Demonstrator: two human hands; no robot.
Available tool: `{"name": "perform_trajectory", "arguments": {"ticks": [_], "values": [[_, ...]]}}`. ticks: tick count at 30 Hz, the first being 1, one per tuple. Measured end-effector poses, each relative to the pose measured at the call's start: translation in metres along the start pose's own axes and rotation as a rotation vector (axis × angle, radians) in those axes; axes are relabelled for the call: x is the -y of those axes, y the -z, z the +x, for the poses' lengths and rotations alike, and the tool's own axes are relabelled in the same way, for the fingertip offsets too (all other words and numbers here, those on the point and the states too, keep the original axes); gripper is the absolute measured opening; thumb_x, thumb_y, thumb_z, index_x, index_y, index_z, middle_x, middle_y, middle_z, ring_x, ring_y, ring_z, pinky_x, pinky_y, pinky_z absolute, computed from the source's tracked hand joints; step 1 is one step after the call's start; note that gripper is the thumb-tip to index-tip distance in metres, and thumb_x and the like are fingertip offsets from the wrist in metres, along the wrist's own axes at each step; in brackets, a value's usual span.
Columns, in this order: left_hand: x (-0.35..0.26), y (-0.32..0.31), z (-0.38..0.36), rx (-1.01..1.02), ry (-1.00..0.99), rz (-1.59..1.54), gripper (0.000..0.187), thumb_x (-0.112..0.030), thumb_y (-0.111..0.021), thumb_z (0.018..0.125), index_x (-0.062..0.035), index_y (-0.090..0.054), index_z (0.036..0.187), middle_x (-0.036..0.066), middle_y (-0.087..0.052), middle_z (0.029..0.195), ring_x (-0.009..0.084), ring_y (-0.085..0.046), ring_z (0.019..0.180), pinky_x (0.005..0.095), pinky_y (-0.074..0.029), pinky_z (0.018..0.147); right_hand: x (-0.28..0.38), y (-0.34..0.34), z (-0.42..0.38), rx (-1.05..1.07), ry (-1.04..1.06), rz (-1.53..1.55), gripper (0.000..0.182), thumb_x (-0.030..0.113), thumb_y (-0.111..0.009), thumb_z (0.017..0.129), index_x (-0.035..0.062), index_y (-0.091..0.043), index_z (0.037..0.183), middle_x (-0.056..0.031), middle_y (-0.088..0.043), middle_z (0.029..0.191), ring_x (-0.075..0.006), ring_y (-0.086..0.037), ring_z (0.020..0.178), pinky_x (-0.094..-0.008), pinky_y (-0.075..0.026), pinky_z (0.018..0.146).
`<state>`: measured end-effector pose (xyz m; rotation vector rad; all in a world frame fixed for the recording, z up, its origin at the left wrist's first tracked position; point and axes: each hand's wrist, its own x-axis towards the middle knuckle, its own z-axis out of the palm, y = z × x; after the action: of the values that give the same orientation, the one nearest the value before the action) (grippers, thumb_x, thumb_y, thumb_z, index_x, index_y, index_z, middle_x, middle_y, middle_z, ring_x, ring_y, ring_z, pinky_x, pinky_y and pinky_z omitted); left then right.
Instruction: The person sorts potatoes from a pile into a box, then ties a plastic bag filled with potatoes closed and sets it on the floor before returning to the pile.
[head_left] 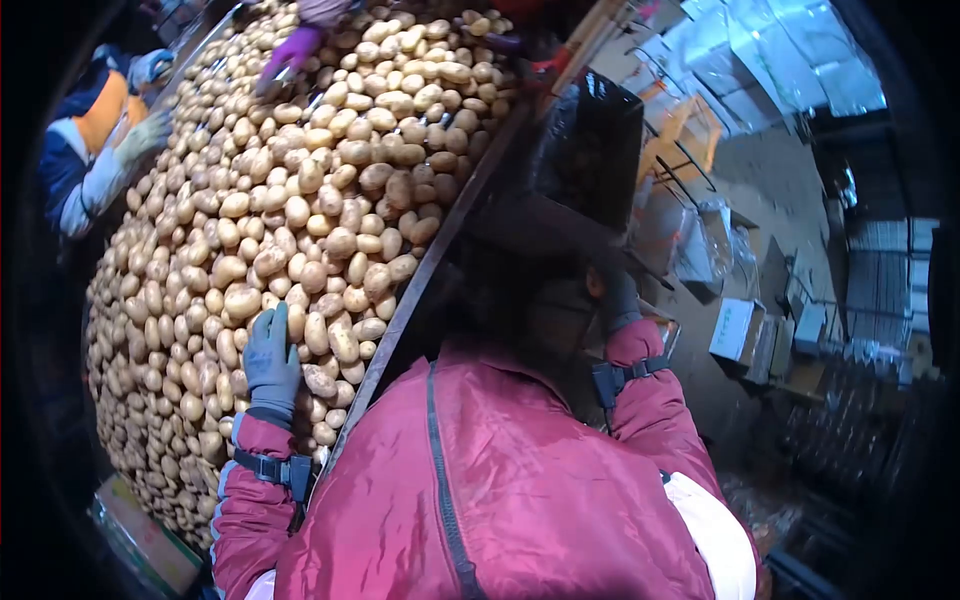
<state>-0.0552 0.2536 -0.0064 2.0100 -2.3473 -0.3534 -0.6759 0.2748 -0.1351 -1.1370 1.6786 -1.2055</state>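
A gloved left hand (271, 368) rests, grip wide, on heaped potatoes (341, 242) that could roll if nudged; the shadowed right hand's (621, 298) grip cannot be told.

The potatoes (342, 340) run into the hundreds, too many and too overlapped for an exact count. The person has two gloved hands, the left hand (271, 362) and the right hand (620, 297), and two wrist straps, one per arm (268, 466) (640, 370). Co-workers show three gloved hands: one purple glove (290, 55) and two paler gloves (145, 138) (152, 70). There is one orange frame (690, 140), one dark lined box (585, 150) and one zipper (445, 490); the stacked cartons (737, 330) are too unclear to count.
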Motion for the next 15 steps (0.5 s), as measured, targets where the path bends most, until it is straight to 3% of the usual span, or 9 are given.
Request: {"name": "perform_trajectory", "arguments": {"ticks": [2, 7, 8, 9, 10, 11, 12, 13, 15], "values": [[0.002, 0.000, 0.004, -0.035, -0.033, -0.011, 0.076, -0.004, -0.069, 0.076, -0.0137, -0.046, 0.147, 0.015, -0.053, 0.132, 0.0349, -0.052, 0.122, 0.0435, -0.045, 0.102, -0.027, 0.034, -0.015, -0.366, -0.591, 0.350, 0.024, 0.027, -0.075, 0.088, 0.0093, -0.069, 0.103, -0.0058, -0.067, 0.084, -0.0247, -0.067, 0.067, -0.0393, -0.057, 0.060], [0.013, -0.002, 0.009, -0.087, -0.019, -0.176, 0.068, 0.007, -0.061, 0.075, -0.0137, -0.055, 0.139, 0.016, -0.055, 0.123, 0.0367, -0.058, 0.109, 0.0435, -0.049, 0.094, 0.023, 0.077, -0.075, -0.519, -0.729, 0.263, 0.026, 0.028, -0.077, 0.086, 0.0121, -0.068, 0.104, -0.0080, -0.067, 0.082, -0.0230, -0.064, 0.059, -0.0360, -0.056, 0.051], [0.017, -0.002, 0.009, -0.112, -0.032, -0.210, 0.066, 0.008, -0.061, 0.075, -0.0131, -0.057, 0.137, 0.017, -0.056, 0.121, 0.0370, -0.059, 0.109, 0.0437, -0.049, 0.094, 0.022, 0.087, -0.087, -0.516, -0.678, 0.259, 0.025, 0.027, -0.077, 0.086, 0.0103, -0.067, 0.103, -0.0074, -0.067, 0.082, -0.0228, -0.064, 0.058, -0.0365, -0.056, 0.049], [0.022, -0.008, 0.009, -0.164, -0.034, -0.262, 0.061, 0.006, -0.061, 0.075, -0.0120, -0.060, 0.133, 0.017, -0.058, 0.118, 0.0373, -0.060, 0.108, 0.0437, -0.050, 0.093, -0.007, 0.109, -0.095, -0.476, -0.574, 0.221, 0.024, 0.024, -0.076, 0.087, 0.0072, -0.069, 0.102, -0.0081, -0.069, 0.086, -0.0232, -0.067, 0.068, -0.0371, -0.059, 0.061], [0.019, -0.007, 0.011, -0.216, -0.042, -0.259, 0.056, 0.004, -0.061, 0.076, -0.0122, -0.061, 0.130, 0.018, -0.061, 0.115, 0.0371, -0.060, 0.107, 0.0439, -0.051, 0.092, -0.008, 0.114, -0.100, -0.476, -0.358, -0.091, 0.023, 0.021, -0.075, 0.087, 0.0034, -0.073, 0.102, -0.0091, -0.071, 0.093, -0.0213, -0.069, 0.083, -0.0364, -0.057, 0.078], [0.016, -0.001, 0.011, -0.182, 0.010, -0.294, 0.052, 0.001, -0.062, 0.079, -0.0127, -0.062, 0.128, 0.018, -0.061, 0.115, 0.0375, -0.060, 0.107, 0.0442, -0.051, 0.092, -0.085, 0.165, -0.107, -0.243, -0.234, -0.511, 0.027, 0.016, -0.070, 0.088, 0.0059, -0.072, 0.113, -0.0090, -0.071, 0.111, -0.0198, -0.064, 0.108, -0.0361, -0.048, 0.099], [0.019, -0.001, 0.013, -0.194, 0.002, -0.304, 0.047, -0.002, -0.062, 0.080, -0.0136, -0.063, 0.126, 0.018, -0.062, 0.115, 0.0386, -0.060, 0.108, 0.0448, -0.051, 0.092, -0.060, 0.164, -0.111, -0.056, 0.207, -1.073, 0.028, 0.017, -0.067, 0.090, 0.0060, -0.072, 0.116, -0.0096, -0.071, 0.113, -0.0187, -0.064, 0.107, -0.0329, -0.049, 0.097], [0.021, -0.004, 0.015, -0.223, -0.015, -0.290, 0.044, -0.004, -0.061, 0.082, -0.0133, -0.064, 0.125, 0.018, -0.062, 0.114, 0.0392, -0.061, 0.105, 0.0450, -0.052, 0.090, -0.080, 0.162, -0.092, -0.337, -0.318, -0.263, 0.032, 0.018, -0.067, 0.091, 0.0076, -0.070, 0.121, -0.0081, -0.071, 0.113, -0.0188, -0.066, 0.105, -0.0354, -0.050, 0.095], [0.021, -0.006, 0.015, -0.231, 0.027, -0.260, 0.039, -0.007, -0.062, 0.084, -0.0132, -0.065, 0.123, 0.018, -0.062, 0.111, 0.0380, -0.064, 0.099, 0.0449, -0.054, 0.085, -0.042, 0.125, -0.060, -0.390, -0.598, -0.158, 0.032, 0.021, -0.065, 0.093, 0.0084, -0.069, 0.122, -0.0065, -0.071, 0.111, -0.0194, -0.067, 0.098, -0.0363, -0.054, 0.082]]}}
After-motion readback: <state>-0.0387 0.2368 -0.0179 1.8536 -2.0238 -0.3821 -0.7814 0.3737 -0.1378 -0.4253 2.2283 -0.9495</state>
